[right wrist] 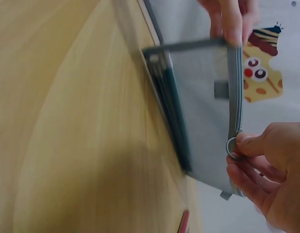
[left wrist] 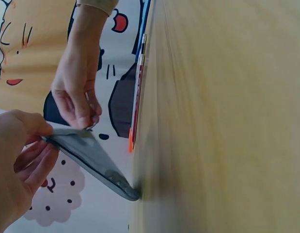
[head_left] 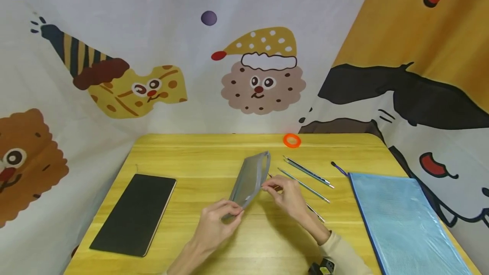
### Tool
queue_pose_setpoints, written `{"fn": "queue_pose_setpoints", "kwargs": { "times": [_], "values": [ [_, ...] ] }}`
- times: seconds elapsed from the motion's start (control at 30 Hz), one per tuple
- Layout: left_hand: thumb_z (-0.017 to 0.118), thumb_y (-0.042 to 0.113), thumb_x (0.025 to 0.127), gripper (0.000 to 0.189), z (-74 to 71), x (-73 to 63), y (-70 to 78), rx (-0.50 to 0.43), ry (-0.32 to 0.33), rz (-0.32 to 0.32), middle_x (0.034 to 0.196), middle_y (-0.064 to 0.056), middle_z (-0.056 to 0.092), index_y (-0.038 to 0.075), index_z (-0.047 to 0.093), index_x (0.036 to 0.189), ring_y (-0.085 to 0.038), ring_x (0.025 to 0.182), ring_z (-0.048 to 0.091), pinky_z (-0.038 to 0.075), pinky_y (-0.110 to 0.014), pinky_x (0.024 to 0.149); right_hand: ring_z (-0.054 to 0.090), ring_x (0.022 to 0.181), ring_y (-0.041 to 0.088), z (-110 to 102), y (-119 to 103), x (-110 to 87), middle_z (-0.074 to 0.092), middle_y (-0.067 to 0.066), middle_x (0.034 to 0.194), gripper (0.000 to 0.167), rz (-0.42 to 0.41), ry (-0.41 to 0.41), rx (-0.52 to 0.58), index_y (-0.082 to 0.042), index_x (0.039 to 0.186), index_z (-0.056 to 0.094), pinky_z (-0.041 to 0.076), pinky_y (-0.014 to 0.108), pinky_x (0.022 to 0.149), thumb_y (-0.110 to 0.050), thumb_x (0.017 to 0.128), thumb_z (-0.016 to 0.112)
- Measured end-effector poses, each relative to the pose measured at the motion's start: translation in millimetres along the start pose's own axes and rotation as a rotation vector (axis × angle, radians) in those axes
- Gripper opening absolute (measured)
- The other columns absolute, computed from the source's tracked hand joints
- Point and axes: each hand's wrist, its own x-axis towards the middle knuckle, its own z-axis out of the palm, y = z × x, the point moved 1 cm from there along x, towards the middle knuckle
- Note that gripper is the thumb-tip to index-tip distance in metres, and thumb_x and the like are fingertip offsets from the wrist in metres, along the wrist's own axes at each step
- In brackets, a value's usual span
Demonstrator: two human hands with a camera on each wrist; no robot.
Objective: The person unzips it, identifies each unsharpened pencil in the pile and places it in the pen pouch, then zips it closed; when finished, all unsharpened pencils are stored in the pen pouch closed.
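A grey see-through zip pouch is held tilted up over the table, with its lower edge close to the tabletop. My left hand pinches one end of its zipped edge between thumb and fingers. Along that same edge, my right hand pinches the zipper near its metal pull ring, partway from the left hand. Dark slim items show through the pouch along its bottom. Several pencils lie on the table beside the right hand, one partly hidden under the forearm.
To the left lies a black notebook. A blue zip document bag covers the right side of the table, its dark pull tab pointing away. An orange ring sits by the back edge, before a printed curtain.
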Motion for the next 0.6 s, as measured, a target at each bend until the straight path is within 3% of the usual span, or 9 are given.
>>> {"fn": "queue_pose_setpoints", "kwargs": {
  "times": [0.23,0.43,0.6],
  "values": [
    [0.079,-0.015,0.064,0.026,-17.4,-13.5,1.5,-0.014,0.013,-0.007,0.083,-0.005,0.074,0.005,0.073,0.081,-0.015,0.070,0.073,0.063,-0.013,0.073,0.072,0.068,0.015,-9,19,-1.2,0.076,0.007,0.081,0.010,0.028,0.045,-0.079,-0.005,0.084,0.077,0.062,0.016,0.059,0.005,0.081,0.080],
    [0.077,-0.013,0.065,0.027,-31.3,-25.6,-0.2,-0.029,0.015,-0.002,0.085,-0.007,0.074,0.006,0.072,0.084,-0.019,0.073,0.073,0.063,-0.013,0.078,0.072,0.068,0.016,-11,27,-4.4,0.075,0.007,0.080,0.009,0.078,0.031,-0.103,-0.004,0.085,0.076,0.062,0.014,0.059,0.004,0.082,0.080],
    [0.080,-0.018,0.060,0.035,-42.7,-29.9,0.6,-0.011,0.020,-0.011,0.085,-0.006,0.074,0.007,0.072,0.083,-0.020,0.074,0.074,0.062,-0.014,0.081,0.073,0.068,0.018,-13,34,-7.7,0.075,0.007,0.079,0.006,0.133,0.063,-0.154,-0.003,0.084,0.077,0.061,0.014,0.058,0.002,0.083,0.080]
  ]
}}
